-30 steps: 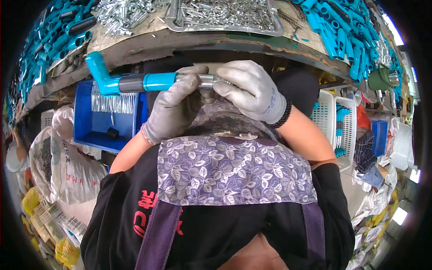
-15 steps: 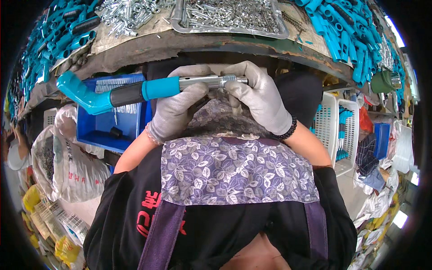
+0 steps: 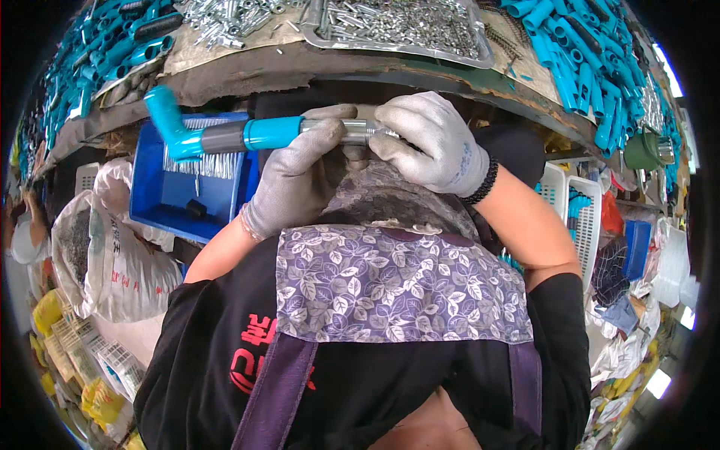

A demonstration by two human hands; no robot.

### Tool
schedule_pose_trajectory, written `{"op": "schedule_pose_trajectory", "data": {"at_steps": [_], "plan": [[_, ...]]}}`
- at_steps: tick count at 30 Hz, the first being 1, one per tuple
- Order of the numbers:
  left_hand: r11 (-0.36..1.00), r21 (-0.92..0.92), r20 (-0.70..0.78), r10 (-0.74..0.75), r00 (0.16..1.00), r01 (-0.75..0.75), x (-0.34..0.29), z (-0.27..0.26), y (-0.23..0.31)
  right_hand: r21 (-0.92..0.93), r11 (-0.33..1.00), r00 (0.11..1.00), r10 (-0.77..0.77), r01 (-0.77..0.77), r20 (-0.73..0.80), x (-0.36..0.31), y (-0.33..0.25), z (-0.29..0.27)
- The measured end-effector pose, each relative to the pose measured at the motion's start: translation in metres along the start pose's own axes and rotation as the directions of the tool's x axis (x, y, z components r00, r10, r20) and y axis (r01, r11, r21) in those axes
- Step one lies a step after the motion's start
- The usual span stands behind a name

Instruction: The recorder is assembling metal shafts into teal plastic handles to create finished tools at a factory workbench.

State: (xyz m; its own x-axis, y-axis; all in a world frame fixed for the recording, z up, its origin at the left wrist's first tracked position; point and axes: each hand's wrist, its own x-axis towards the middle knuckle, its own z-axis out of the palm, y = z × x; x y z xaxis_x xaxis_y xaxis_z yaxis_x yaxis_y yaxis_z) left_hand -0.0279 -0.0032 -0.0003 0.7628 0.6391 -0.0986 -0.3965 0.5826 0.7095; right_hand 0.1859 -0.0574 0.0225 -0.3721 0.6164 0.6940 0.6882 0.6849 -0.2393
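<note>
A teal-and-black angled tool handle with a silver metal tube (image 3: pixel 272 133) lies level in front of my body, its bent teal end toward the left. My left hand (image 3: pixel 296 166), in a pale grey work glove, is wrapped round the metal tube close to the teal sleeve. On the tube's right end, the fingers of my gloved right hand (image 3: pixel 435 146) are closed and cover its tip. Whether a small part sits under those fingers I cannot tell.
Beyond my hands runs a workbench edge (image 3: pixel 255 85). On it are a metal tray (image 3: pixel 405 54) of small silver parts and heaps of teal tubes (image 3: pixel 574 52). A blue bin (image 3: pixel 161 214) with metal rods and a white sack (image 3: pixel 124 274) are at left; a white basket (image 3: pixel 586 225) is at right.
The tool and my left hand have shifted slightly right. My right hand has turned and closed further over the metal end, which showed more before.
</note>
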Motion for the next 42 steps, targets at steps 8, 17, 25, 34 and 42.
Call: {"op": "schedule_pose_trajectory", "data": {"at_steps": [8,17,25,34,42], "plan": [[0.995,0.057,-0.064,0.087,0.994,-0.084,0.001,-0.007,0.008,0.768,0.050,0.589,0.674,-0.639,0.446,0.003,-0.028,0.015],[0.998,-0.004,-0.088,0.067,0.994,-0.068,0.006,-0.006,0.004,0.548,0.735,0.894,0.446,-0.399,0.053,0.003,0.006,0.029],[0.990,-0.009,-0.006,0.141,0.990,-0.141,0.003,-0.008,-0.001,0.683,0.128,0.543,0.716,-0.719,0.438,0.003,-0.021,0.021],[0.994,0.073,-0.052,0.090,0.995,-0.086,0.007,-0.004,-0.005,0.801,0.201,0.672,0.675,-0.564,0.304,-0.033,-0.030,0.022],[0.986,0.163,0.035,0.022,0.999,-0.027,0.008,-0.012,-0.014,0.194,0.880,0.901,0.423,-0.433,0.092,-0.035,-0.028,0.007]]}}
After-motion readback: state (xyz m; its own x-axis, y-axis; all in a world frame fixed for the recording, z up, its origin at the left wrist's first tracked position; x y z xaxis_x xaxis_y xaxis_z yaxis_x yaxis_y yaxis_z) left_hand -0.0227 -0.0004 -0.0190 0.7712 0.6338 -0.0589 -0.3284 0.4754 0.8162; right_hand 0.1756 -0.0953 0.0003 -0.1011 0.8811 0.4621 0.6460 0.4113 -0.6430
